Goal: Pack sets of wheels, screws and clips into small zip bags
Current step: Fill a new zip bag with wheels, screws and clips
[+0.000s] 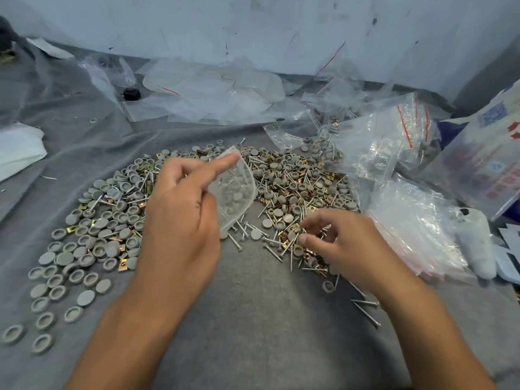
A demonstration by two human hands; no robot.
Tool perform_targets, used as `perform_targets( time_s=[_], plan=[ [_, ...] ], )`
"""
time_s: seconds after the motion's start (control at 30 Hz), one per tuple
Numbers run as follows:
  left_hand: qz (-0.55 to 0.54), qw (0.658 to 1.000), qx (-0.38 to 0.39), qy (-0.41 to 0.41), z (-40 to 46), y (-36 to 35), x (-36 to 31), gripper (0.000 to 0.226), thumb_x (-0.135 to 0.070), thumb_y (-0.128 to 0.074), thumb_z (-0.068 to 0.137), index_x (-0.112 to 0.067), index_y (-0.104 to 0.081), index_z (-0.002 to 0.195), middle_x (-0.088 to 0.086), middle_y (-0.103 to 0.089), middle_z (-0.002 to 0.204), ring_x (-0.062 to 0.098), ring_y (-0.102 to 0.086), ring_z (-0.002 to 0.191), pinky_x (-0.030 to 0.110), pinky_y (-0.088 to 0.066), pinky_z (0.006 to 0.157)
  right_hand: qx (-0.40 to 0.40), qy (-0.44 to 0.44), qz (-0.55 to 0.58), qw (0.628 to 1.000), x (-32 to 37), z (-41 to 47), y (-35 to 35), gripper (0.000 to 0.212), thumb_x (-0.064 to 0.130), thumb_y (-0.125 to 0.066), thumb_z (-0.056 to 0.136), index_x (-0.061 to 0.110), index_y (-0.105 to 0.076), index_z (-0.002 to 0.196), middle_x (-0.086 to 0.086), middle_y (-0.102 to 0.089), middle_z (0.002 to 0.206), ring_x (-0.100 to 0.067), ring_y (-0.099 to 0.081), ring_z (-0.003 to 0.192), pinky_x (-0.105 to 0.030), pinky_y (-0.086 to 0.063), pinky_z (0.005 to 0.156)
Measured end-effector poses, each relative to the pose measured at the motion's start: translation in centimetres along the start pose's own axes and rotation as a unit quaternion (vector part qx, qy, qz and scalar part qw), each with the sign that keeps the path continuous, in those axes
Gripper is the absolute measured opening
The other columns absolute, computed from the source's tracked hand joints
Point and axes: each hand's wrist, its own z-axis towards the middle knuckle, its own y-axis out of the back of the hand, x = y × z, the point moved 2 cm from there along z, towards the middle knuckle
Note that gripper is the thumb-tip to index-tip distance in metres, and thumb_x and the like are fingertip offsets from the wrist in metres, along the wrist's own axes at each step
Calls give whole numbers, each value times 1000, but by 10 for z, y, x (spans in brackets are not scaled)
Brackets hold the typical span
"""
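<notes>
My left hand (180, 209) holds a small clear zip bag (236, 190) up above the pile, its mouth spread by my fingers. Grey round wheels show inside the bag. My right hand (346, 243) rests low on the right part of the pile, fingertips curled over screws and brass clips (284, 240); whether it grips any I cannot tell. Grey wheels (84, 249), silver screws (239, 235) and brass clips lie mixed in a wide heap on the grey cloth (253, 319).
Empty clear zip bags (213, 91) lie at the back. Filled bags (380, 144) and a stack of new bags (416, 232) sit at the right, next to a printed package (484, 164). White paper (19, 147) lies at the left. A wall stands behind.
</notes>
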Motion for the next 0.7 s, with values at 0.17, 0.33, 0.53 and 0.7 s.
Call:
perform_targets(
  time_s=[0.17,0.33,0.53,0.7],
  plan=[
    [30,999,-8,10,2,3,5,58,-11,-31,89,-32,-64,131,-10,-44,100,-6,-47,95,-2,-34,83,44,11,-116,992,0,4,-7,17,33,-68,95,46,-70,106,23,-59,95,0,-55,82,-28,-51,74],
    [25,999,14,20,-2,5,1,47,-19,-51,94,-34,-57,139,-21,-40,102,-4,-50,83,-2,-38,72,70,13,-185,980,0,-1,-5,32,31,-70,91,44,-65,121,19,-54,105,-6,-52,93,-30,-53,79],
    [38,996,66,49,-5,2,3,60,-39,-64,85,-38,-51,143,-10,-42,110,4,-48,75,-2,-39,72,51,14,-226,973,10,-2,-6,30,38,-76,88,41,-63,116,22,-58,108,-8,-52,105,-32,-52,75],
    [28,995,84,49,-7,-3,0,61,-38,-70,84,-40,-51,142,-12,-41,109,7,-50,74,-8,-35,69,27,21,-230,973,11,-2,-5,16,31,-73,91,36,-61,100,19,-57,101,-9,-53,95,-29,-44,65]
  ],
)
